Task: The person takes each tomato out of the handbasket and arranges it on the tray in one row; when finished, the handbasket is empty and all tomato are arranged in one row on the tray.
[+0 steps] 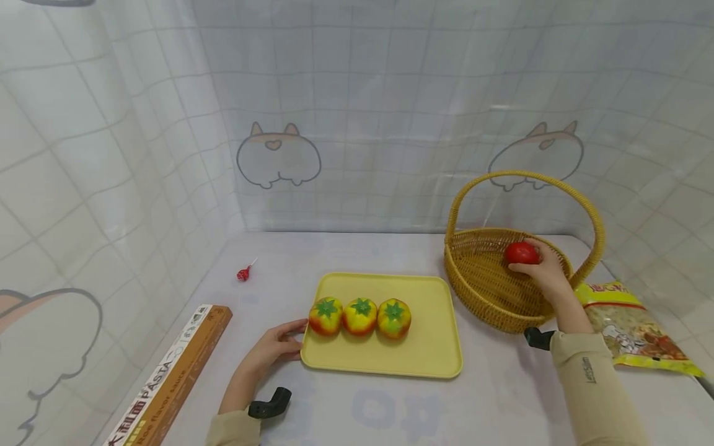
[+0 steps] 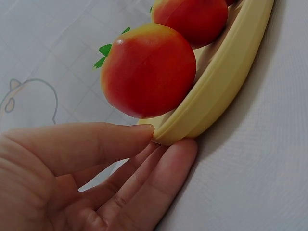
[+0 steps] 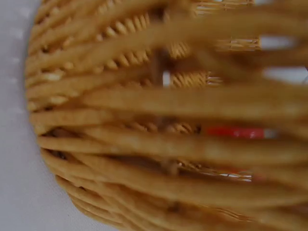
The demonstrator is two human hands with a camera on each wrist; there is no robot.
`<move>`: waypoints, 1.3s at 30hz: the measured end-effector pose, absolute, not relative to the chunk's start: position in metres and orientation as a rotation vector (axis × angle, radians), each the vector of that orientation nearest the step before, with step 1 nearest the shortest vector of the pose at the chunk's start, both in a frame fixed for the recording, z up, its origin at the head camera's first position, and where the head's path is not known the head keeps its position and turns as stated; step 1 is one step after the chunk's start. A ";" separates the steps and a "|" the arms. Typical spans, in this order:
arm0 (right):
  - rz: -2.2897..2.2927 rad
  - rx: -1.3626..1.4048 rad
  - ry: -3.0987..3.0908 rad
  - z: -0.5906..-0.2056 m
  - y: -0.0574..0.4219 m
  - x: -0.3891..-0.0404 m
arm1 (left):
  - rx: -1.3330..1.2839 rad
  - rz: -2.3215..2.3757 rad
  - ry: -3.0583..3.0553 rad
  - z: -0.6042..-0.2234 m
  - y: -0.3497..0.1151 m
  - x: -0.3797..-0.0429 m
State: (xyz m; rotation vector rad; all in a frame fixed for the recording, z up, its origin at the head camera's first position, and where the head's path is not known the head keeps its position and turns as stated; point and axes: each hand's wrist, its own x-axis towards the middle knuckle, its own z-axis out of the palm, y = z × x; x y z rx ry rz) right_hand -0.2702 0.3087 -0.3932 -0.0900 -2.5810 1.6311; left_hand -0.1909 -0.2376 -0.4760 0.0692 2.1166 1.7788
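Note:
My left hand [image 1: 274,349] pinches the left rim of a yellow tray [image 1: 385,365], its thumb on the edge and fingers beneath in the left wrist view. Three red-and-yellow persimmons [image 1: 326,316] with green leafy tops sit in a row on the tray's left half. Reaching inside a wicker basket [image 1: 480,291], my right hand [image 1: 545,266] grips a red tomato [image 1: 521,253] near the basket's back right wall. Basket weave fills the right wrist view, hiding most of that hand; only a bit of red shows through.
An arched handle [image 1: 524,174] rises over the basket. A yellow food bag [image 1: 633,325] lies right of it, beside my right forearm. To the left are a pasta box [image 1: 173,371] and a small red lollipop [image 1: 243,274]. A curtain [image 1: 357,124] closes off the back.

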 end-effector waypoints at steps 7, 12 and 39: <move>1.573 -0.130 -2.659 -0.399 0.315 -0.279 | 0.054 1.771 2.118 -0.475 -0.237 -0.190; 1.630 -0.157 -2.678 -0.406 0.318 -0.283 | 0.051 1.774 2.121 -0.473 -0.237 -0.191; 1.228 -0.125 -2.887 -0.424 0.319 -0.285 | 0.047 1.755 2.150 -0.477 -0.236 -0.192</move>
